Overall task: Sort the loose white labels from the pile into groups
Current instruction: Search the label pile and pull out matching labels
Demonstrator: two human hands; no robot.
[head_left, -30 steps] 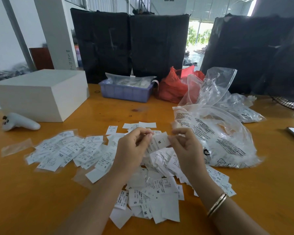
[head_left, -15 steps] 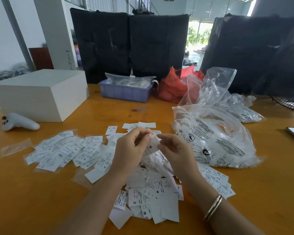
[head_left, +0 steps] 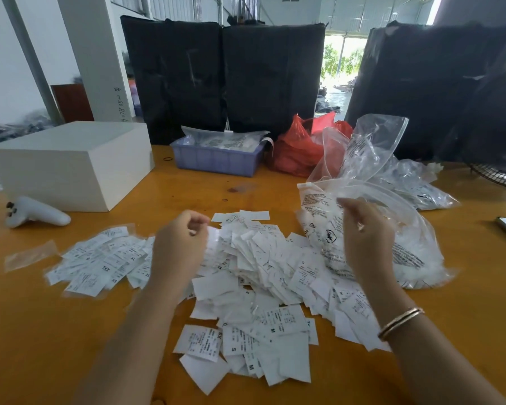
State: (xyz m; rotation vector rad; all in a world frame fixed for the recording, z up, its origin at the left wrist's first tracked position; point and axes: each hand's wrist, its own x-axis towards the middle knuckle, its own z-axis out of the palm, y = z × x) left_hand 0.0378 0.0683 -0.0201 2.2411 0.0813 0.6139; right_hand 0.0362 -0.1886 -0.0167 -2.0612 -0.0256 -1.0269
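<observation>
Left hand [head_left: 181, 244] over pile [head_left: 260, 287], fingers curled, grip content unclear. Right hand [head_left: 365, 238] near pile, blurred, grip unclear.

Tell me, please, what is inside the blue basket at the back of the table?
The blue basket holds clear plastic bags with printed white pieces inside; they rise above its rim. What lies under them is covered.

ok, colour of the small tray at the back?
Lavender-blue plastic tray, seen in the head view.
</observation>
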